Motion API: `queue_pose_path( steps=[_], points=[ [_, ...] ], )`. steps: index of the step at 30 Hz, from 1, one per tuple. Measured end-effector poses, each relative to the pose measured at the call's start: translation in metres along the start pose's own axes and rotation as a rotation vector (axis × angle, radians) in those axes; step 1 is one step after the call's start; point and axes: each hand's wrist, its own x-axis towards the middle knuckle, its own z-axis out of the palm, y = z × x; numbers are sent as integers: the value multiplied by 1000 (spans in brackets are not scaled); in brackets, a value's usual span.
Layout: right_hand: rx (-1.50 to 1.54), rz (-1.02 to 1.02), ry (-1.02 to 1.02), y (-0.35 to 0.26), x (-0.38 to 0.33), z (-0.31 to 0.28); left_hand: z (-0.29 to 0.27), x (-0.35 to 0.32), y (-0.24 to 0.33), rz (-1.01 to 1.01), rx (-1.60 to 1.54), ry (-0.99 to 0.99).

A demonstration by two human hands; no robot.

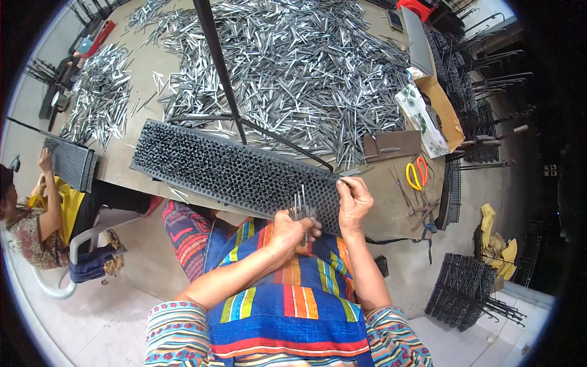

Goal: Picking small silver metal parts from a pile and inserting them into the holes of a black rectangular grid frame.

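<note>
A long black rack (214, 168) full of round holes lies tilted across the table's near edge, over my lap. Many holes at its left and middle look filled with dark pieces; those toward the right end look bare. My left hand (292, 233) is closed around a bunch of thin silvery metal sticks (299, 207) that point upward in front of the rack. At the rack's right end, my right hand (356, 205) is closed with thumb and fingers pinched together. Whatever is between those fingertips is too small to make out.
A large heap of metal sticks (275, 67) covers the table. A black metal bar frame (214, 49) rises behind the rack. Orange-and-yellow-handled scissors (417, 174) and a cardboard box (443, 110) lie right. Stacked racks (461, 287) stand on the floor; another person (46, 214) sits left.
</note>
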Motion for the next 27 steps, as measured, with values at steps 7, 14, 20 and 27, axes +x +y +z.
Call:
queue_pose_path(
  steps=[7, 14, 20, 27],
  points=[
    [-262, -145, -64, -10, 7, 11, -3, 1, 0, -14, 41, -26],
    [-455, -175, -158, -18, 10, 12, 0, -1, 1, -20, 21, -30],
    [-425, -134, -159, -10, 7, 10, -3, 4, -4, -25, 57, -71],
    [-150, 421, -448, -33, 11, 4, -1, 0, -1, -43, 82, -148]
  ],
)
